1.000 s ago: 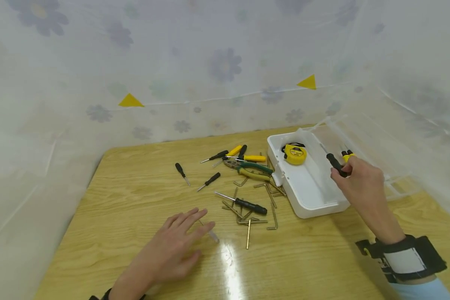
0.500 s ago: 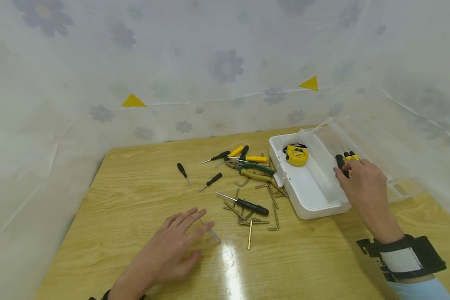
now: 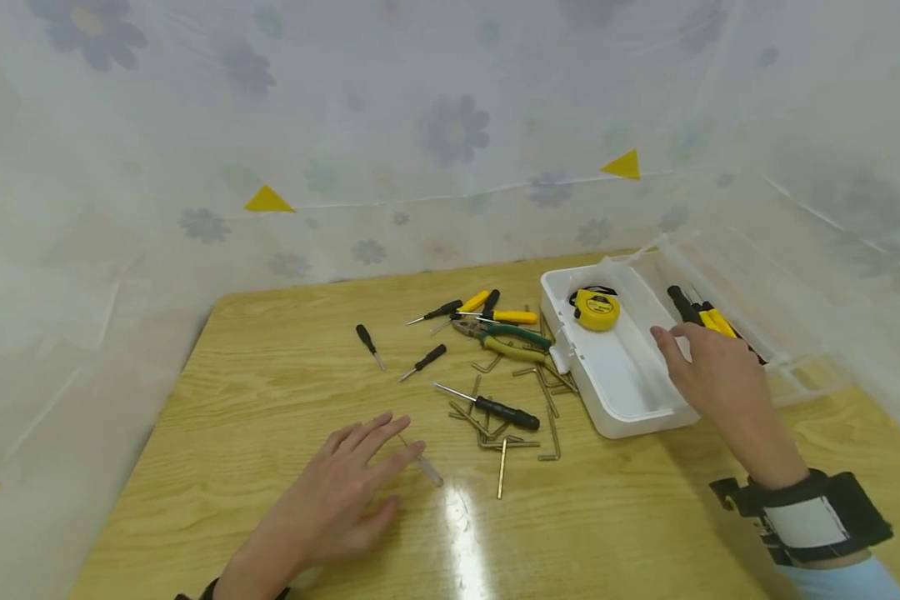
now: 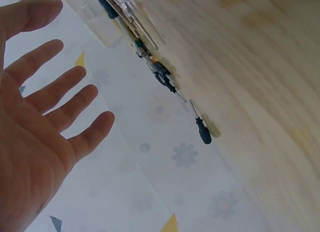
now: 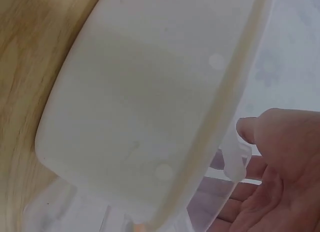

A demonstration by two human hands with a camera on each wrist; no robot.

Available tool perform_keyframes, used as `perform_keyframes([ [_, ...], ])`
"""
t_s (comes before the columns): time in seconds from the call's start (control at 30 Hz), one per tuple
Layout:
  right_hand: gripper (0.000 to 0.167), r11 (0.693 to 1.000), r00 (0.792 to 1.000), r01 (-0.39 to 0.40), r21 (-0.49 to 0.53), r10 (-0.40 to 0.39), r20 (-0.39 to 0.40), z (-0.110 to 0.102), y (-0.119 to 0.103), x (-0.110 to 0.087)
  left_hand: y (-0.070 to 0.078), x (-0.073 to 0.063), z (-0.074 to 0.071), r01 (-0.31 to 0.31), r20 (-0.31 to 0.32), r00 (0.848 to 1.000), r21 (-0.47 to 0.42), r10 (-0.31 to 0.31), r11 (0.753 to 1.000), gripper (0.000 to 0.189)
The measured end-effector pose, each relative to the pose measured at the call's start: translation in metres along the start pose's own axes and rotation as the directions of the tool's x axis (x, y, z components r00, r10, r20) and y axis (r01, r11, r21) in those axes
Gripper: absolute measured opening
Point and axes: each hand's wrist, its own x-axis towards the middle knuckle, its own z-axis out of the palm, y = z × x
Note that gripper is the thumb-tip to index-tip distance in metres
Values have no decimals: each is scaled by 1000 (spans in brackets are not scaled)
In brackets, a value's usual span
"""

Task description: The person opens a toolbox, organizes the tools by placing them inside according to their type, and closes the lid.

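My right hand (image 3: 720,375) is over the right side of the white toolbox (image 3: 615,423), thumb and forefinger apart. Just beyond its fingers a black-handled screwdriver (image 3: 683,305) lies beside yellow-and-black handled tools (image 3: 717,319); the hand partly hides them. In the right wrist view the toolbox's outer wall (image 5: 125,101) fills the middle, and the hand's loose fingers show behind its clear lid part. My left hand (image 3: 337,492) hovers over the table with fingers spread, holding nothing. Near its fingertips lies a clear-handled screwdriver (image 3: 428,470), partly hidden.
A yellow tape measure (image 3: 597,309) sits in the toolbox. Left of it lie pliers (image 3: 513,348), several hex keys (image 3: 502,467), a large black screwdriver (image 3: 507,412) and several smaller screwdrivers (image 3: 424,358). The transparent lid (image 3: 757,283) is folded out to the right.
My right hand has set the black-handled screwdriver down beside the yellow-and-black tools and let go of it, its thumb and forefinger parting. The left hand has stayed in place.
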Motion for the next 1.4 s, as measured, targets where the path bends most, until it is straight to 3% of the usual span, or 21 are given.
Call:
perform_keyframes([
  [0.1, 52, 1000, 1000, -16, -2, 16, 7, 3, -7, -3, -2, -4, -1, 35, 10, 999, 2, -35, 999, 62],
  [0.17, 47, 999, 996, 44, 10, -43, -81, 6, -16, -6, -4, -7, -2, 63, 17, 998, 8, -63, 998, 61],
  [0.2, 43, 994, 984, 106, 16, -102, -145, 9, -23, -8, -5, -9, -3, 75, 16, 997, 12, -76, 997, 60],
  [0.27, 34, 965, 932, 259, 26, -243, -268, 16, -39, -12, -8, -13, -5, 100, 5, 995, 19, -100, 995, 60],
  [0.33, 27, 900, 851, 435, 16, -405, -335, 27, -59, -16, -12, -17, -7, 116, -15, 993, 25, -116, 993, 60],
  [0.37, 27, 859, 813, 511, 8, -481, -328, 34, -70, -19, -14, -20, -8, 123, -27, 992, 23, -123, 992, 60],
  [0.43, 30, 786, 770, 618, 21, -599, -218, 44, -94, -26, -17, -23, -10, 133, -51, 990, 19, -132, 991, 62],
  [0.53, 37, 693, 693, 719, 51, -721, 12, 59, -128, -38, -21, -25, -10, 129, -83, 988, 13, -128, 992, 63],
  [0.63, 43, 607, 588, 793, 53, -784, 197, 74, -156, -50, -22, -25, -10, 116, -105, 988, 11, -114, 993, 64],
  [0.73, 42, 521, 500, 853, 1, -820, 278, 86, -175, -61, -22, -25, -9, 111, -113, 988, 11, -109, 994, 65],
  [0.8, 40, 471, 467, 880, -57, -836, 289, 91, -182, -66, -22, -24, -9, 114, -113, 987, 11, -112, 993, 65],
  [0.87, 35, 444, 453, 890, -101, -845, 283, 93, -185, -69, -21, -24, -8, 118, -109, 987, 9, -117, 993, 65],
  [0.93, 30, 439, 453, 891, -116, -843, 291, 92, -185, -71, -20, -25, -8, 124, -103, 987, 11, -122, 992, 63],
  [1.07, 18, 482, 474, 873, -77, -797, 376, 82, -180, -66, -19, -26, -9, 130, -86, 988, 16, -128, 991, 63],
  [1.17, 17, 491, 468, 869, -67, -771, 432, 75, -174, -59, -20, -26, -9, 125, -90, 988, 17, -123, 992, 63],
  [1.3, 17, 490, 462, 870, -55, -771, 439, 73, -168, -49, -21, -25, -7, 115, -106, 988, 15, -113, 993, 63],
  [1.4, 16, 512, 475, 858, -27, -774, 420, 72, -163, -45, -22, -24, -6, 115, -108, 988, 14, -113, 993, 64],
])
